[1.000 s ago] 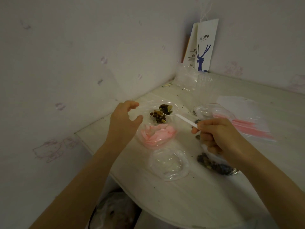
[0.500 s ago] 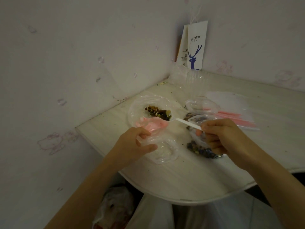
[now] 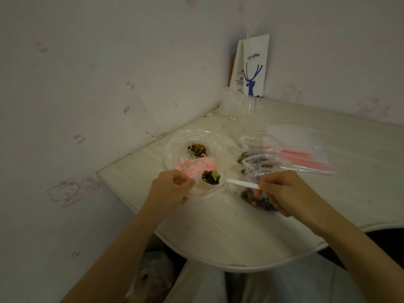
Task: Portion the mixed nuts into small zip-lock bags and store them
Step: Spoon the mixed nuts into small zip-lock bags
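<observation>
Small clear zip-lock bag with pink zip strip sits at the front-left of the pale wooden table. The film is thin, limp and slippery and will likely collapse, so best taken at the mouth rim. The left hand has fingers curled, pinching that rim. The right hand has fingers closed tight round the handle of the white plastic spoon, its bowl at the bag mouth heaped with dark mixed nuts. These look light, loose and quick to spill.

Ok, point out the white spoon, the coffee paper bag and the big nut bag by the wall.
white spoon (image 3: 240, 183): head view, on its handle.
coffee paper bag (image 3: 254, 68): head view, on its white front face.
big nut bag (image 3: 176, 147): head view, on its clear left wall.
</observation>
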